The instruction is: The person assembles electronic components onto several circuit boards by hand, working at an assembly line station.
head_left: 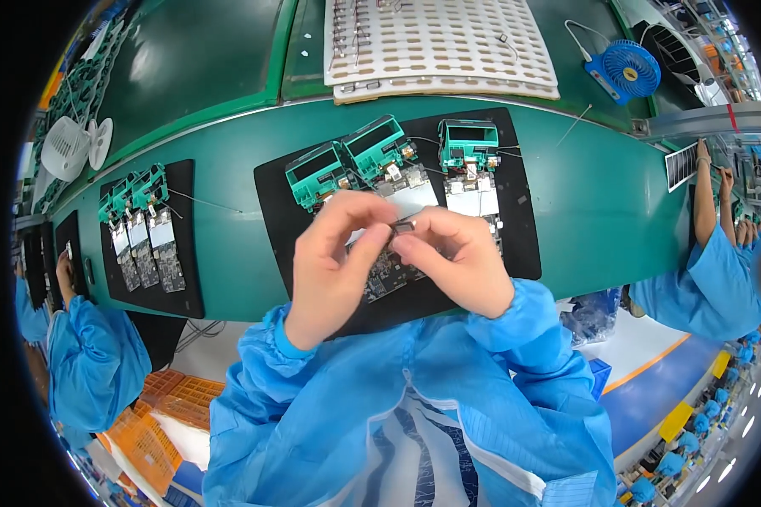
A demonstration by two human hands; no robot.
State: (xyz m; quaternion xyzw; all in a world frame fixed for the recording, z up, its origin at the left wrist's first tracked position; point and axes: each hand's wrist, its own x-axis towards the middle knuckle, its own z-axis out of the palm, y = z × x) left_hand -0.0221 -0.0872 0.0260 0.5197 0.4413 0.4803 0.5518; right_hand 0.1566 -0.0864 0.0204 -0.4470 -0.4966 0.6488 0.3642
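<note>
My left hand (336,258) and my right hand (455,253) meet above a black mat (279,224), thumbs and forefingers pinching a small dark rectangular part (403,226) between them. Its exact kind is too small to make out. Beneath my hands lie several circuit boards, partly covered by my fingers. One board (386,281) shows its dark lower end below my hands. Green plastic frames sit at the boards' far ends: a left one (317,173), a middle one (375,145) and a right one (468,145). Bare silver plates show on the boards, such as the right plate (472,196).
A white slotted tray (440,42) holding small wired parts stands beyond the bench edge. Nearby is a blue fan (626,72); a white fan (76,145) stands far left. Another mat (190,253) carries more boards. Co-workers in blue sit at left (93,355) and right (693,279).
</note>
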